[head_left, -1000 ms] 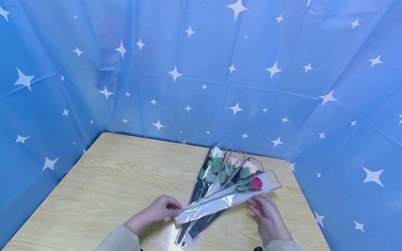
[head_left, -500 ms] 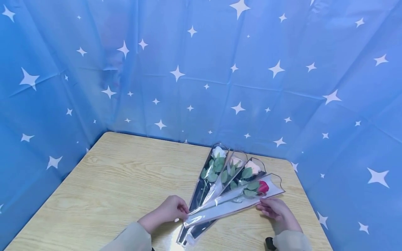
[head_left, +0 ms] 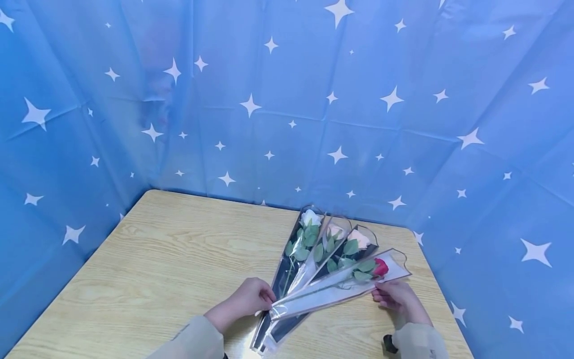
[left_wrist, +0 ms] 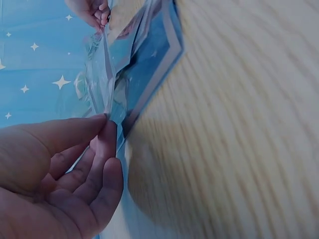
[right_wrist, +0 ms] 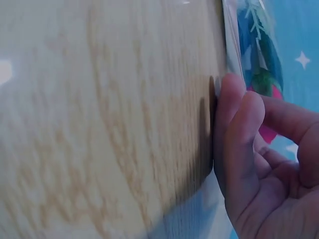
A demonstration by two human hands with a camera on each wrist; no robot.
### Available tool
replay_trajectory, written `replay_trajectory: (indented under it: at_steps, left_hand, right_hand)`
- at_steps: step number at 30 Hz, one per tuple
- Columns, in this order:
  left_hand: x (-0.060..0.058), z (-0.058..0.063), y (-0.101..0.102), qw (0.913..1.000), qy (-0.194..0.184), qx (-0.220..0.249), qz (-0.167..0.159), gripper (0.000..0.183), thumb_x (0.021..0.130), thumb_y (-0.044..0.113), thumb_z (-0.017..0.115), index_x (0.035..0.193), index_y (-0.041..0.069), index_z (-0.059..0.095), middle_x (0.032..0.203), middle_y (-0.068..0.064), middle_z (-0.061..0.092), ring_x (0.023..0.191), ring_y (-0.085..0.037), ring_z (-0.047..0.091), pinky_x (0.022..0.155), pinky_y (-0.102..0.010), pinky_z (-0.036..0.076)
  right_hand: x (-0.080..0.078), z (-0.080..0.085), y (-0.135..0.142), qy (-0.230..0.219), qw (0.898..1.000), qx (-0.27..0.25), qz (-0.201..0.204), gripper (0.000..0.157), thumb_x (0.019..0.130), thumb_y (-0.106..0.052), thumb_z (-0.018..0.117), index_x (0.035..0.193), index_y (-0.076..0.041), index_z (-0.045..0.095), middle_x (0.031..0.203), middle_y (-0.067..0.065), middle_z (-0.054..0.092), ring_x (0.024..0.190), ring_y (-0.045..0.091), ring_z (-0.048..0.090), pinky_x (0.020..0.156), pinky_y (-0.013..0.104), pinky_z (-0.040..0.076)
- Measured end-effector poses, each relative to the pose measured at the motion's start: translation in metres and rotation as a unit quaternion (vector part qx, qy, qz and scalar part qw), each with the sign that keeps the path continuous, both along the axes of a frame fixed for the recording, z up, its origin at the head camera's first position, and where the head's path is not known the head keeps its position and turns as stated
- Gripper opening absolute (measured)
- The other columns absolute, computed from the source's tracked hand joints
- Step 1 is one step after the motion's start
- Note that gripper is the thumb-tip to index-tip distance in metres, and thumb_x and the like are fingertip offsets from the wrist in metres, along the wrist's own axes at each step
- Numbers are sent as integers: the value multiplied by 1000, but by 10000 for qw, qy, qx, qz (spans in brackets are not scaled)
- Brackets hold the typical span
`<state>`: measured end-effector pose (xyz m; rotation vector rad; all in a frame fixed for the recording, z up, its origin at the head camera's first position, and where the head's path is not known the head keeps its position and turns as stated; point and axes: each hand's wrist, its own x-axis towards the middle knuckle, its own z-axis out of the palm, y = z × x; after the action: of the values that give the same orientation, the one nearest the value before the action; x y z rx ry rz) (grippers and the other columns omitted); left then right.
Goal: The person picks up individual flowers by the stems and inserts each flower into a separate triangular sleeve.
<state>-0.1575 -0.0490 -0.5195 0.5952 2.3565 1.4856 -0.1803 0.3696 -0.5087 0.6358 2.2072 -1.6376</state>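
Note:
A red rose (head_left: 380, 267) lies slantwise in a clear-fronted, white-backed wrapper (head_left: 325, 300), across the lower parts of other wrapped roses. My left hand (head_left: 251, 299) pinches the narrow end of that wrapper; the left wrist view shows thumb and fingertips meeting on the film. Close below the red bloom, my right hand (head_left: 399, 297) grips the wrapper's near edge between thumb and fingers. Beneath and beyond it, a white rose (head_left: 311, 218) and two pale pink roses (head_left: 358, 239) fan out in dark-edged sleeves, their narrow ends together near the table's front.
The wood-grain table (head_left: 170, 259) stretches to the left of the bouquets. A blue curtain (head_left: 224, 124) with white stars surrounds its back and sides. Both forearms wear pale sleeves (head_left: 193, 341), and a dark band (head_left: 390, 344) shows at the right wrist.
Both hands have shifted to the right with the wrapped red rose, its bloom end also slightly nearer me. The other roses stay in place. The head view sways a little.

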Motion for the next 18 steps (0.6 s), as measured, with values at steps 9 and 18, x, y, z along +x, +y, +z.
replay_trajectory:
  at_steps: [9, 18]
  left_hand:
    - [1, 1, -1, 9994, -15, -278, 228, 14, 67, -5, 76, 76, 1, 67, 62, 2, 62, 55, -5, 53, 51, -20, 46]
    - [2, 3, -3, 9997, 8, -219, 108, 11, 70, -1, 75, 79, 1, 68, 65, 2, 62, 58, -6, 55, 54, -21, 46]
  right_hand:
    - [-1, 0, -5, -2, 9950, 992, 118, 28, 96, -20, 53, 84, 2, 63, 62, 3, 64, 55, 12, 62, 55, 27, 52]
    - [8, 23, -13, 219, 9807, 1840, 622, 30, 93, -22, 53, 83, 4, 64, 62, 4, 65, 56, 13, 62, 55, 28, 52]
